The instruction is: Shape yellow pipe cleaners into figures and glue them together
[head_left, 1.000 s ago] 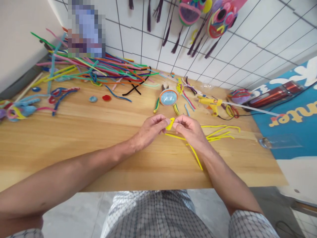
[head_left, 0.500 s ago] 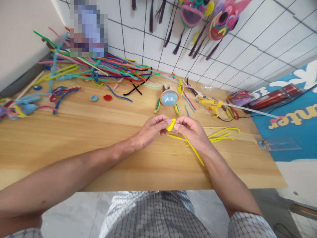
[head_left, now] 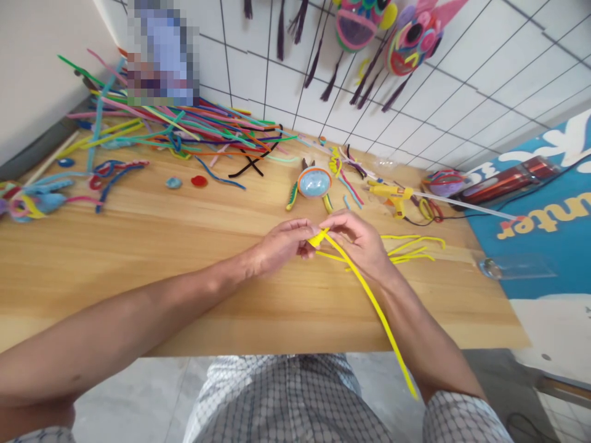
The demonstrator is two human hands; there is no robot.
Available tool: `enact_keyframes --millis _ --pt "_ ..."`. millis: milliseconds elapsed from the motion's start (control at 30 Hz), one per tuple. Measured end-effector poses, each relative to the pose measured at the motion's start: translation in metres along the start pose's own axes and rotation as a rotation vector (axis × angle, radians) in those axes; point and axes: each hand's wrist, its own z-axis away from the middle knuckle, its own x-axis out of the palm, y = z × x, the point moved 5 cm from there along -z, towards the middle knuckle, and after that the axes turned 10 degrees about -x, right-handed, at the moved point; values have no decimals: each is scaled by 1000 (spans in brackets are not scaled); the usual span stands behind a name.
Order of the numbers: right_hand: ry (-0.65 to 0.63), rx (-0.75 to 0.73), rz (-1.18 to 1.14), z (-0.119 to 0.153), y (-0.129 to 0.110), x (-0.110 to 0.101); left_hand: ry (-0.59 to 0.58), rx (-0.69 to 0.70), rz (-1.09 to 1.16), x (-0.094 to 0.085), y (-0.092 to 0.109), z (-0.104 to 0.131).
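Note:
Between my hands is a yellow pipe cleaner, its upper end wound into a small coil and its long tail slanting down past the table's front edge. My left hand pinches the coil between thumb and fingers. Close beside it, my right hand has its fingers closed at the coil, where the tail leaves it; the tail runs in front of the palm. Several loose yellow pipe cleaners lie under and right of my right hand. Just beyond my hands stands a light-blue oval figure with an orange rim and yellow-green legs.
A pile of coloured pipe cleaners spreads at the back left. A yellow glue gun with a long clear stick lies at the right, near a clear bottle. Decorated masks hang on the tiled wall. A red disc lies left of centre.
The yellow tail has swung out in front of my right hand and now hangs longer, toward my lap. My right hand has shifted slightly at the coil; the left keeps its pinch.

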Motion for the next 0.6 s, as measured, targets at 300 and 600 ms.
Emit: enact_keyframes --millis 300,600 --pt "101 210 -17 0 19 3 149 295 -281 -6 15 4" --pt "222 227 -19 3 27 12 158 287 -310 -12 7 -6"
